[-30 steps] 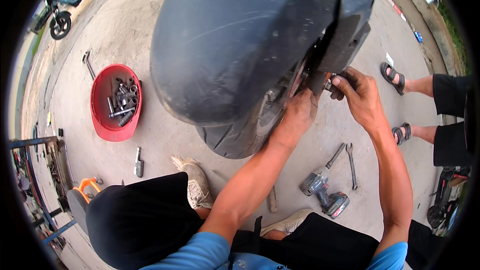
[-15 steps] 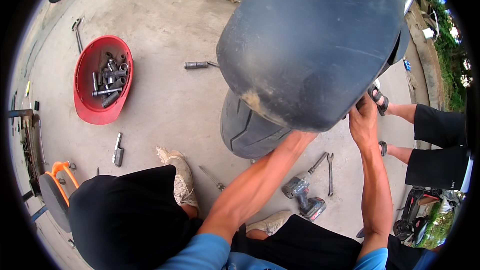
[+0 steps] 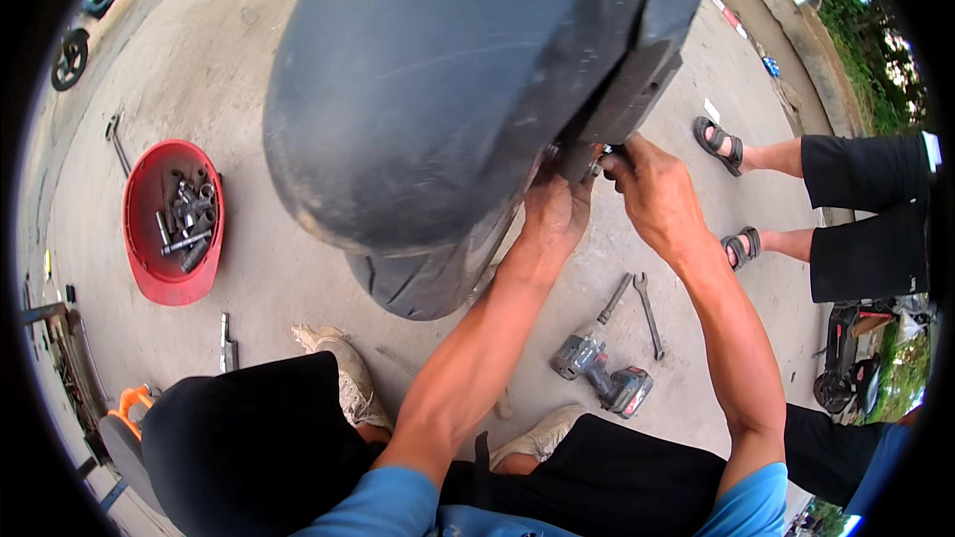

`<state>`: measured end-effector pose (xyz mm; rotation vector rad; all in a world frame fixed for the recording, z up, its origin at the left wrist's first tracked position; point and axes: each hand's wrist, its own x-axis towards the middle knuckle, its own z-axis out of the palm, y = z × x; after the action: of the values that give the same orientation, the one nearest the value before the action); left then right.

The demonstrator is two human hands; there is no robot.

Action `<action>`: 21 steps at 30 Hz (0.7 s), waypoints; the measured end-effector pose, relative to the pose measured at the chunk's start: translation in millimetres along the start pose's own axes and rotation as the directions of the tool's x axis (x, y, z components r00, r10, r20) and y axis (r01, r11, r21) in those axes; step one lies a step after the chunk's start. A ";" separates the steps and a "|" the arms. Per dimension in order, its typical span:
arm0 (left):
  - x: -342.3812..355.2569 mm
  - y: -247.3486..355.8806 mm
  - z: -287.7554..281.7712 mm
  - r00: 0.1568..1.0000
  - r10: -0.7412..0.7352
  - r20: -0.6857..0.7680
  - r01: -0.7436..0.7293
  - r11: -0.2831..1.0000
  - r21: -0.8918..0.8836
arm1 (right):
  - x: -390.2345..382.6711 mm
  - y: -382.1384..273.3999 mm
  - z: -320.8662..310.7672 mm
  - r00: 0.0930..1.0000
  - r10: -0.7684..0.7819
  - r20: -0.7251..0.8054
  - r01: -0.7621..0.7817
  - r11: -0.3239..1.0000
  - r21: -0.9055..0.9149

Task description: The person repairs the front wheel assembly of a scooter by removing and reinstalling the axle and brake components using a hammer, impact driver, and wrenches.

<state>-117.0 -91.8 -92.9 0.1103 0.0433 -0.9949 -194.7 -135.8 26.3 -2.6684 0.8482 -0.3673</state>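
Observation:
A scooter's or motorcycle's large dark rear fender [image 3: 428,89] fills the upper middle, with a grooved tyre [image 3: 408,283] beneath it. On its right side a black bracket-like part [image 3: 627,89] reaches down between my hands. My left hand [image 3: 555,211] is closed at the bracket's lower end, palm partly showing, fingertips hidden behind it. Just to the right, my right hand [image 3: 652,194] has its fingers curled and pinched at a small metal piece on the bracket's edge. What either hand grips is too small or covered to name.
An impact wrench [image 3: 597,368] and an open-ended spanner [image 3: 650,316] lie below my hands. Left stands a red hard hat [image 3: 149,278] holding several sockets. A socket tool [image 3: 228,341] lies near my knee. Another person's sandalled feet [image 3: 734,247] are at right.
My view has turned, so the fender appears further left and shows its right side. My left hand, hidden under the fender before, now shows beside the bracket. My right hand is now close to it.

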 end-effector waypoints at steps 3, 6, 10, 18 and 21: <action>4.6 0.3 -13.7 0.999 -0.031 0.037 0.027 0.995 0.096 | 1.9 14.1 4.1 0.936 -0.346 -0.066 0.325 0.921 -0.213; 6.1 -7.0 -20.9 0.996 -0.076 -0.040 0.080 0.990 0.112 | 2.1 6.3 1.5 0.991 -0.133 -0.028 0.131 0.990 -0.056; 8.4 -0.4 -34.4 0.986 -0.116 0.116 0.100 0.986 0.137 | 8.9 15.3 4.8 0.905 0.257 0.339 -0.421 0.657 0.625; 4.0 -1.1 -30.6 0.996 -0.065 0.068 0.057 0.992 0.116 | 4.6 10.2 4.5 0.939 -0.330 -0.096 0.306 0.930 -0.205; 3.3 -2.7 -35.1 0.993 -0.068 0.092 0.054 0.987 0.149 | 2.3 10.5 6.3 0.918 -0.388 -0.084 0.353 0.895 -0.274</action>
<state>-117.0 -92.1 -128.3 0.1954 -0.1163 -1.0631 -196.2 -143.9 17.0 -3.0800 0.4339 -0.5710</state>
